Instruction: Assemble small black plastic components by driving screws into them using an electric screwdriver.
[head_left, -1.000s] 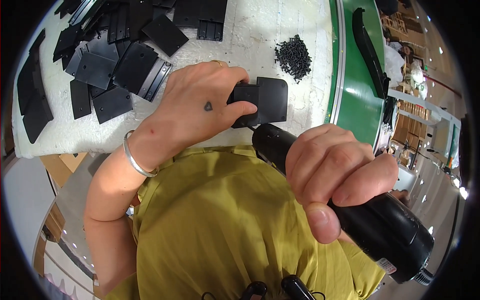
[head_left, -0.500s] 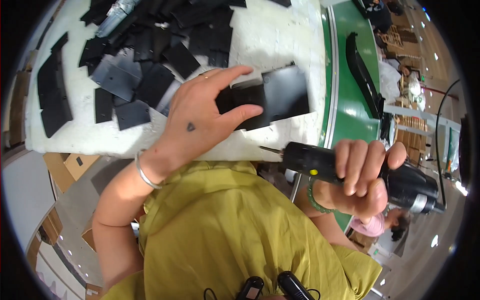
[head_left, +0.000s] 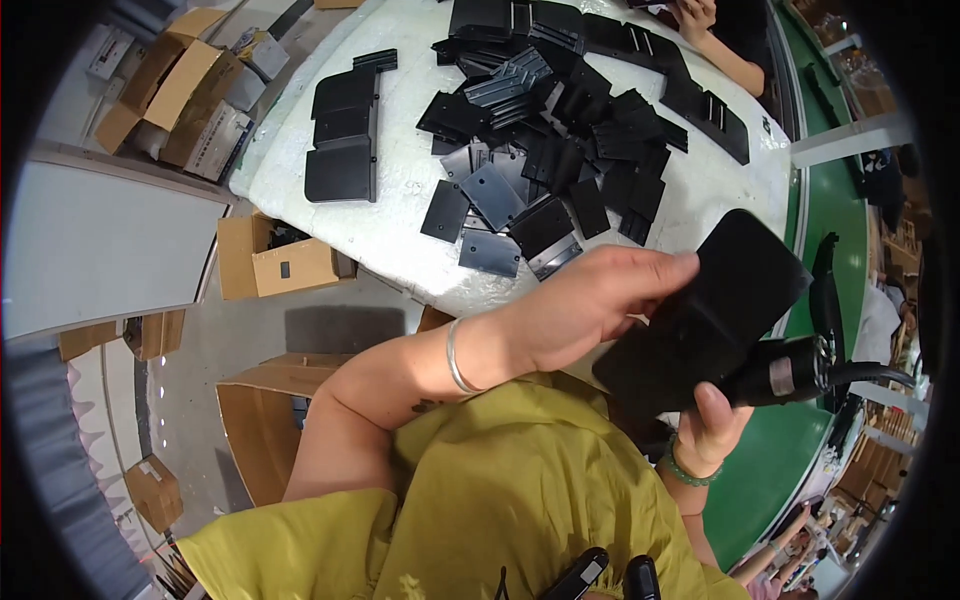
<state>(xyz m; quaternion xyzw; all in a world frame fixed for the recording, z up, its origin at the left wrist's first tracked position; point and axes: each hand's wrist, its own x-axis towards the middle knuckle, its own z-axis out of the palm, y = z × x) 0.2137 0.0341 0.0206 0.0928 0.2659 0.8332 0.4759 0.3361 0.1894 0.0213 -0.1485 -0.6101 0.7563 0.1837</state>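
Pinched at its left edge by my left hand [head_left: 610, 300], a dark black plastic panel [head_left: 745, 275] is lifted and tilted off the table. A stepped seam crosses its middle. My right hand [head_left: 712, 430] is closed round a black electric screwdriver [head_left: 785, 372], just below and behind the panel. The panel hides the tool's tip and most of my right fingers; the thumb shows. Beyond my left hand, a heap of black plates [head_left: 540, 170] covers the middle of the white table [head_left: 420, 240].
A long black panel [head_left: 342, 135] lies at the table's left. Joined black panels [head_left: 690, 95] lie at the far right, near another person's hand [head_left: 694, 18]. Cardboard boxes [head_left: 292, 272] stand on the floor at left. A green surface [head_left: 765, 470] runs along the right.
My left hand has raised the panel off the table and brought it right, in front of the screwdriver. The view has swung left, showing more floor and boxes.
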